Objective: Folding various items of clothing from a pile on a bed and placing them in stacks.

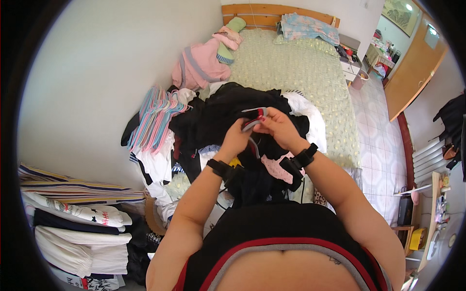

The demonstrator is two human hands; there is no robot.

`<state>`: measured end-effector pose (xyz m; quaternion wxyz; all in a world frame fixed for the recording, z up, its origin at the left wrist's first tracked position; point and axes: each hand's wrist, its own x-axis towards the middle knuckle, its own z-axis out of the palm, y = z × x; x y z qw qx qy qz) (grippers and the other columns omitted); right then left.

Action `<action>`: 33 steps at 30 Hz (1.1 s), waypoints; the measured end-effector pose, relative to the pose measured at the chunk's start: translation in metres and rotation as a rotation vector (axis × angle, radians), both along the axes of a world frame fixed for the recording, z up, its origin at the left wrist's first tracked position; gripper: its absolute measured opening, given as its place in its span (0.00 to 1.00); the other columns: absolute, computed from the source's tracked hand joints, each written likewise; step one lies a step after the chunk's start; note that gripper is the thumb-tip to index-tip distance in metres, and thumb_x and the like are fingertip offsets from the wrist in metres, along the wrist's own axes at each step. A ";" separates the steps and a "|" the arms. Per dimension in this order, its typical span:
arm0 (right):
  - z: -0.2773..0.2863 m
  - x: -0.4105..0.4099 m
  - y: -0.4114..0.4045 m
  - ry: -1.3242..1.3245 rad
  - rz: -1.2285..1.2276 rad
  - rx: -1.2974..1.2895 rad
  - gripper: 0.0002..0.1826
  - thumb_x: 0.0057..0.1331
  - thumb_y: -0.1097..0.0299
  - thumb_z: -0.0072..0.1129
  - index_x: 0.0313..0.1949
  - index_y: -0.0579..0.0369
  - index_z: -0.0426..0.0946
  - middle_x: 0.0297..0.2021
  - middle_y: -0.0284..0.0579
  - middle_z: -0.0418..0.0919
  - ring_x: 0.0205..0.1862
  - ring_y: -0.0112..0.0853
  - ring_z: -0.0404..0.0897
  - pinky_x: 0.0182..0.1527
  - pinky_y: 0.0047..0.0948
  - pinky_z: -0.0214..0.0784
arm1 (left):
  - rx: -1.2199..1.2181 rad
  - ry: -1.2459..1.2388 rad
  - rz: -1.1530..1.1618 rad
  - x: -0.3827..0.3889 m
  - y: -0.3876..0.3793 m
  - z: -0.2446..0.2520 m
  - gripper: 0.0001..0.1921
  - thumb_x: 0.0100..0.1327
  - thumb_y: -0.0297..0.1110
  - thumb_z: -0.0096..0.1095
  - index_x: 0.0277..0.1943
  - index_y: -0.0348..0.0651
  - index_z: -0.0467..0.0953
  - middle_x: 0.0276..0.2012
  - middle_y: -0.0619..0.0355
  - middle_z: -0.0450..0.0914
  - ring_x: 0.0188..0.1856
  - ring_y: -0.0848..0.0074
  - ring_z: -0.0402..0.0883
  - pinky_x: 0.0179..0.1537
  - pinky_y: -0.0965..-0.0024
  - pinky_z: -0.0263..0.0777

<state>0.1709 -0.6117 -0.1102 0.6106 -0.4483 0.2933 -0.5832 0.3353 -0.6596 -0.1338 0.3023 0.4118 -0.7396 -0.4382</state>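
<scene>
My left hand [235, 137] and my right hand [281, 128] are close together over the foot of the bed. Between them they pinch the grey-and-red trimmed edge [263, 111] of a black garment. Its lower part hangs toward my lap, where it merges with other dark cloth. Beneath and beyond my hands spreads a large black garment [214, 112] on a heap of clothes. White cloth [312, 116] shows at the heap's right side, and pink dotted cloth [277, 169] lies below my right wrist. Black straps with small devices circle both wrists.
Pink and blue hangers [156, 118] are stacked left of the heap. A pink garment with grey bands [202, 63] lies against the wall. Folded clothes [82, 243] are piled at lower left. The bed [291, 65] extends ahead; tiled floor [378, 145] and a wooden door [415, 76] are right.
</scene>
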 end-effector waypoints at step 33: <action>0.253 -0.177 0.061 1.073 -1.093 -0.545 0.18 0.58 0.75 0.47 0.48 0.60 0.74 0.39 0.56 0.79 0.44 0.46 0.77 0.49 0.33 0.67 | -0.962 -0.331 0.157 0.017 -0.037 0.287 0.13 0.53 0.26 0.54 0.43 0.39 0.71 0.36 0.43 0.79 0.41 0.49 0.77 0.41 0.57 0.70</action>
